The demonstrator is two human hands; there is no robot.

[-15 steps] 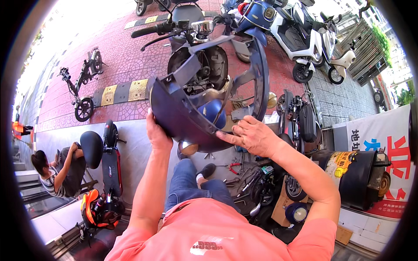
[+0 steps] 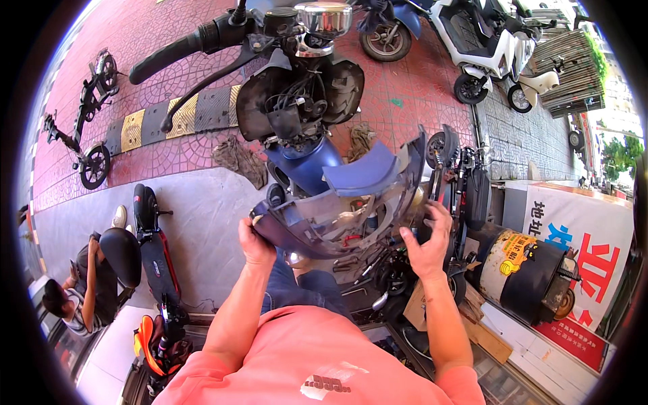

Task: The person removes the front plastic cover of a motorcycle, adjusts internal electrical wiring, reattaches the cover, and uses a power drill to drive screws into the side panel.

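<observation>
Head view: your left grip (image 2: 258, 244) is clamped on the left end of the panel (image 2: 297, 236), between you and the scooter (image 2: 307, 165). Your right grip (image 2: 430, 246) is half-curled at the right end; contact cannot be told. Uneven support could twist the panel into the scooter.

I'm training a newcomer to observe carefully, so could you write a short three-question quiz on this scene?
1. True or false: the person's bare left hand is gripping the black rubber handlebar grip.
2. Which vehicle stands near the top right? a) a green bicycle b) a white scooter with black wheels c) a yellow van
3. Fill in: the ridged, striped speed bump across the red patterned paving is dark grey and ____.

Key: 1. False; it holds the curved, dark-blue plastic panel. 2. b. 3. Yellow.
</observation>
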